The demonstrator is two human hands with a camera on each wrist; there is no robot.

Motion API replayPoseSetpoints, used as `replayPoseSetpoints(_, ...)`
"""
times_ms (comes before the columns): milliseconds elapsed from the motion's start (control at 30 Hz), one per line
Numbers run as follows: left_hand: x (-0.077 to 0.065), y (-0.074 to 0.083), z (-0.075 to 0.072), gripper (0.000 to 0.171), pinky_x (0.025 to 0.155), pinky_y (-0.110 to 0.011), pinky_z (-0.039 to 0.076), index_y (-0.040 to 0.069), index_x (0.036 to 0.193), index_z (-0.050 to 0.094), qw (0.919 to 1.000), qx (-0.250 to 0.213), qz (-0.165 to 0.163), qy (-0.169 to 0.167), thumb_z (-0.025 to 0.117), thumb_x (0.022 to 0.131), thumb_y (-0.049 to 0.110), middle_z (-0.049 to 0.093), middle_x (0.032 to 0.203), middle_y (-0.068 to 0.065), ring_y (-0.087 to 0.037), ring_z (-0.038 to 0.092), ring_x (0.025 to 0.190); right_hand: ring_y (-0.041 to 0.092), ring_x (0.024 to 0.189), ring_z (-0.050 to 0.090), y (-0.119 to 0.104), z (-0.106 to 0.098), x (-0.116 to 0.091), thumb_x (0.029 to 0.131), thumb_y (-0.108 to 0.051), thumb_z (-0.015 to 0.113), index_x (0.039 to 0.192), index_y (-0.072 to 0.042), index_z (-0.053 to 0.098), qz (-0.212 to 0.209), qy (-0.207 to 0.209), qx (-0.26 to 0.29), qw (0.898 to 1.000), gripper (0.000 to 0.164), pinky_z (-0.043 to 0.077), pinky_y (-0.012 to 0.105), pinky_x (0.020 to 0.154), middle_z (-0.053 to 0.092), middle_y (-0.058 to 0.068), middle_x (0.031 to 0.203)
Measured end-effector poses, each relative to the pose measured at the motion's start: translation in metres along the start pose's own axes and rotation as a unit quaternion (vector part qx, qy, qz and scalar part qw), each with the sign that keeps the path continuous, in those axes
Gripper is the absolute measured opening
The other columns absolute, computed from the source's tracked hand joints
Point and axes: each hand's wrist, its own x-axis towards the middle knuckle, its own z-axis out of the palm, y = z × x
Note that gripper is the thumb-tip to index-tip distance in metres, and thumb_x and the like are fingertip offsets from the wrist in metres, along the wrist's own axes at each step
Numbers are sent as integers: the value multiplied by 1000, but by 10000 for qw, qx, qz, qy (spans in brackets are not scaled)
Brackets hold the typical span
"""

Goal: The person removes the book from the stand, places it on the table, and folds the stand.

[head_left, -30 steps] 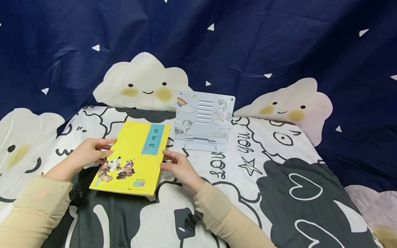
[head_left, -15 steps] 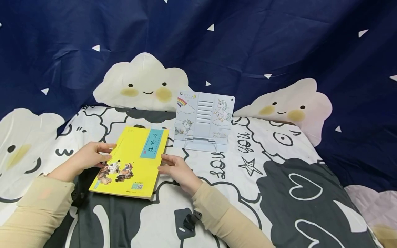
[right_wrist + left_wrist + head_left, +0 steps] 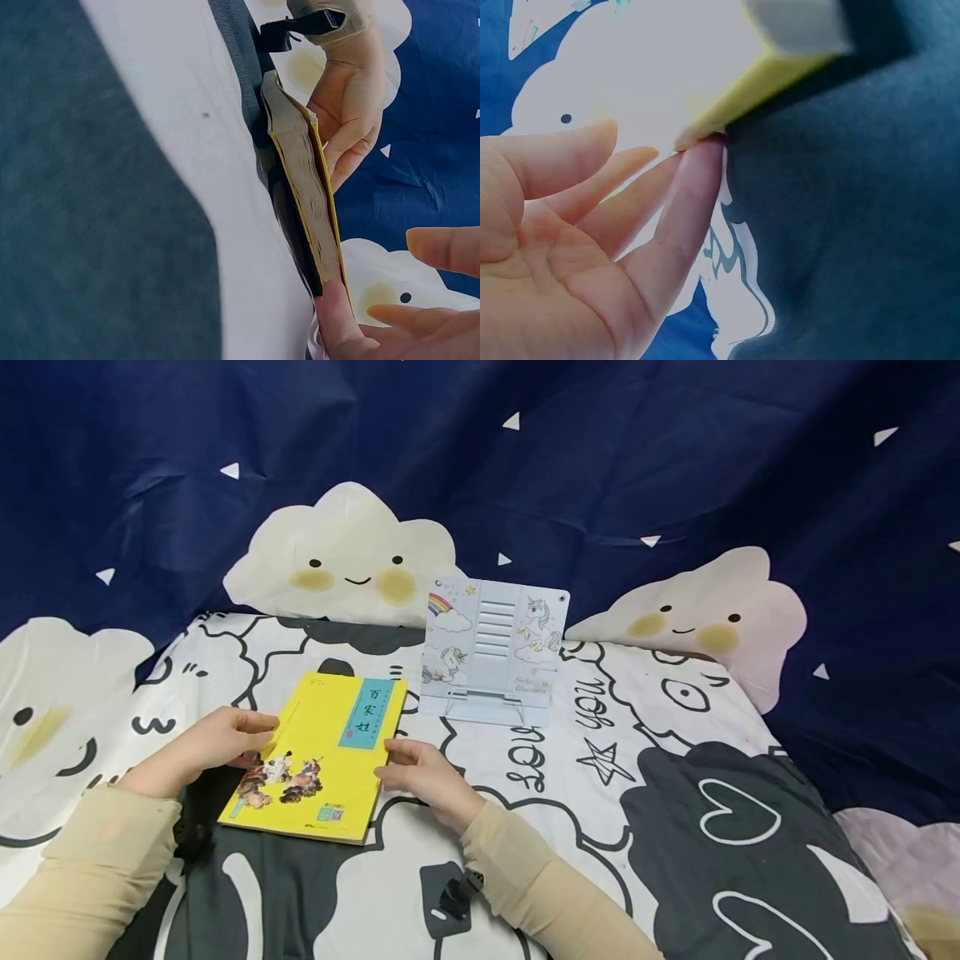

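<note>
A yellow paperback book (image 3: 330,735) with a blue title panel lies cover up on the patterned bedding, slightly askew. My left hand (image 3: 225,739) is at its left edge. In the left wrist view, a fingertip (image 3: 705,150) touches the book's edge while the thumb stays apart from it. On the opposite side, my right hand (image 3: 427,777) touches the right edge. The right wrist view shows one finger (image 3: 339,311) against the page edges (image 3: 311,195), with the thumb held away. Behind the book stands a pale unicorn-print book stand (image 3: 495,652), leaning back.
Black-and-white bedding (image 3: 555,827) with cartoon print spreads under everything. Cloud-shaped prints (image 3: 352,560) line the dark blue backdrop (image 3: 600,460). A black strap device (image 3: 459,893) sits at the right wrist.
The book has come slightly nearer to me and lower, away from the stand. Both hands have moved along with it at its sides. The stand has not moved.
</note>
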Motion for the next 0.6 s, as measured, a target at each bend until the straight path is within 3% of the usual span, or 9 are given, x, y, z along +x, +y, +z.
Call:
replayPoseSetpoints(167, 1, 4, -1, 56, 86, -42, 59, -16, 144, 35, 9998, 103, -147, 9, 47, 106, 23, 49, 139, -36, -41, 62, 115, 26, 122, 60, -1, 0, 0, 93, -8, 64, 146, 6, 42, -5, 32, -3, 10000, 60, 56, 34, 95, 50, 22, 146)
replayPoseSetpoints(300, 2, 8, -1, 60, 91, -46, 57, -18, 144, 33, 9994, 293, -167, 6, 44, 107, 27, 48, 139, -37, -43, 60, 118, 26, 117, 63, -4, -3, -1, 94, -11, 64, 146, 4, 43, -79, 140, -311, 9994, 58, 55, 36, 95, 48, 20, 149)
replayPoseSetpoints(433, 5, 16, 0, 61, 99, -57, 48, -19, 144, 33, 9978, 593, -70, 272, 42, 107, 29, 43, 142, -39, -50, 51, 125, 28, 109, 67, -8, -8, -3, 94, -17, 63, 146, -1, 46, -186, 351, -672, 9969, 56, 52, 39, 100, 48, 16, 150)
replayPoseSetpoints(600, 9, 29, 1, 61, 104, -63, 41, -15, 146, 33, 9951, 719, 89, 675, 42, 107, 31, 37, 146, -39, -54, 41, 131, 31, 123, 60, -15, -14, -3, 96, -17, 61, 146, 1, 46, -427, 500, -527, 9964, 54, 48, 44, 106, 52, 17, 146)
